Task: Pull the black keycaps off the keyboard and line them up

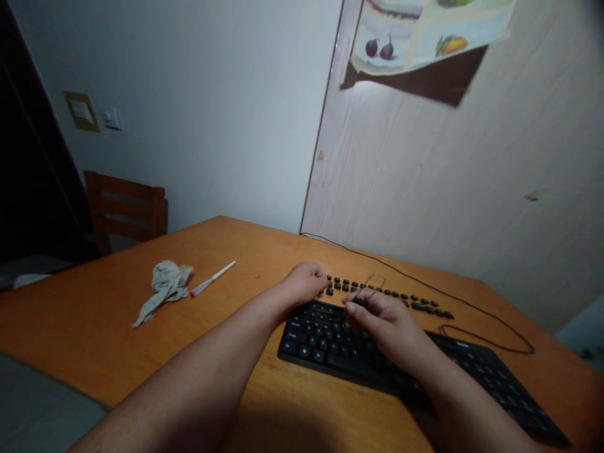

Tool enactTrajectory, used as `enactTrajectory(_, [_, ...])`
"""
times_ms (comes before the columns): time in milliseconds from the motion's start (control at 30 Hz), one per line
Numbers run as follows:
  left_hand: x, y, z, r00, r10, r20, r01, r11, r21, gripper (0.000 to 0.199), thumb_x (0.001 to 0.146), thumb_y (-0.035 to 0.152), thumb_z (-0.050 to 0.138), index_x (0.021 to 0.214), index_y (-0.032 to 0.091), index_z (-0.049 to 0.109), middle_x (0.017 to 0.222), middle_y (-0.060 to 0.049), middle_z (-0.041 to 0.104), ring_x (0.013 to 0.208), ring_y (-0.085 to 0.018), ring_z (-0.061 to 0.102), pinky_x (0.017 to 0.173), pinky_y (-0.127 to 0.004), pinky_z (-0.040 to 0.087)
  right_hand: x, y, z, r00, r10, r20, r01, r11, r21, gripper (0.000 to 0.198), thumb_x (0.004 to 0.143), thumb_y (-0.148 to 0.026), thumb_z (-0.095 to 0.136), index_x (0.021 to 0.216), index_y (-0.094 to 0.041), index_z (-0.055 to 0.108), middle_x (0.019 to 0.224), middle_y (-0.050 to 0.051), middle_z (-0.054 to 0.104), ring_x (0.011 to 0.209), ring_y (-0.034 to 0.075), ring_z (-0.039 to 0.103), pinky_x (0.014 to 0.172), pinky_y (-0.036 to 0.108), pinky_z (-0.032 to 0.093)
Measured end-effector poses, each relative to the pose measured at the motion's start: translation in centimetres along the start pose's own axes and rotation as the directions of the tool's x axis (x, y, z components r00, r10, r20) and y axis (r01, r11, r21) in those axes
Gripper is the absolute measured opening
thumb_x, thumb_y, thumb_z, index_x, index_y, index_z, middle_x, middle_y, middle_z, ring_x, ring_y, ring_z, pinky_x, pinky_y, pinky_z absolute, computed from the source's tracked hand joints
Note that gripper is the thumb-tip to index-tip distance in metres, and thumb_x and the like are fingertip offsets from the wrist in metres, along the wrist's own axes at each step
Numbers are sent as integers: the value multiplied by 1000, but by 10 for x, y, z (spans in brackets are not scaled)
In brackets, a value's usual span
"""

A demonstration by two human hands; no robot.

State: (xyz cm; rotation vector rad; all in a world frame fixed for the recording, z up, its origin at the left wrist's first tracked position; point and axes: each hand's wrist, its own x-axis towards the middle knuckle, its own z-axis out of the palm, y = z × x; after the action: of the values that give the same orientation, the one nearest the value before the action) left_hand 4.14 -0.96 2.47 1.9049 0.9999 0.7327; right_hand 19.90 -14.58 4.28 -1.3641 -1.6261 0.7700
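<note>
A black keyboard (344, 363) lies at a slant in front of me, and bare key mounts show along its upper left part. Behind it, loose black keycaps (346, 282) are laid out in rows on the table. My right hand (384, 318) is over the keyboard, its thumb and fingers closed on a wire keycap puller (376, 277) whose loops point away from me. At the left end of the keycap rows, my left hand (304, 283) has its fingers curled together; whatever they pinch is hidden.
A crumpled grey cloth (167, 283) and a white brush-like stick with a pink end (214, 277) lie on the left of the wooden table (117, 302). The black cable (453, 301) curves along the right. A chair (125, 204) stands beyond the left edge; walls rise behind.
</note>
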Motion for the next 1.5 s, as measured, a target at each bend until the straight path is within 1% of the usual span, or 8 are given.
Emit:
enactTrajectory(267, [2,-4,2,996,48,74,-53,996,66,16,72,29,51,65,17,57,56,0,58,50,-11,49,45,-21,32,-1,2,6,999,-24,45,26,999,-40,24,91,-41,54,94,-20,65,82,1,63,73,15,57,67,28,45])
enactTrajectory(400, [1,-1,2,995,55,85,-62,994,93,16,71,28,52,63,16,58,57,-1,59,51,-11,50,45,-21,32,-1,4,9,998,11,67,-7,998,-57,26,91,-42,53,95,-20,66,78,1,64,68,15,57,63,27,45])
enactTrajectory(567, [1,-3,4,994,61,91,-69,994,89,16,72,29,52,63,17,57,56,0,58,49,-11,48,45,-21,32,-2,-1,10,996,-79,31,83,983,-161,22,90,-39,55,88,-21,68,80,1,65,78,18,59,74,30,44])
enactTrajectory(700, [0,-3,4,994,64,86,-72,992,99,16,72,29,52,64,17,57,57,0,59,49,-11,49,45,-22,31,-2,1,12,999,-26,46,30,996,-88,22,89,-39,55,89,-21,66,80,1,65,75,17,57,71,29,44])
enactTrajectory(833, [-1,-1,4,994,73,84,-84,987,136,16,72,29,51,63,17,57,57,0,60,50,-12,49,46,-22,32,1,10,18,999,33,-14,-34,998,-48,22,86,-41,57,85,-19,62,69,-2,57,61,14,47,58,26,38])
enactTrajectory(967, [-2,2,5,993,92,75,-105,979,177,14,71,27,52,62,17,57,58,-1,60,53,-13,51,47,-23,31,4,16,25,995,52,-91,-54,998,-24,27,84,-45,60,79,-19,57,62,-4,51,57,12,43,55,25,34])
enactTrajectory(1200, [-6,6,4,991,90,96,-108,972,210,13,72,26,52,63,18,57,60,-1,61,56,-13,51,49,-22,32,6,18,27,967,21,-255,-62,986,-153,26,84,-42,57,70,-20,55,58,-4,50,56,14,44,55,27,35])
enactTrajectory(1500, [-10,6,6,990,111,93,-129,965,228,7,70,22,58,65,18,61,61,1,59,57,-12,49,50,-21,32,7,22,30,955,56,-292,-83,993,-83,29,83,-41,57,64,-22,47,56,-4,46,53,13,42,52,25,33])
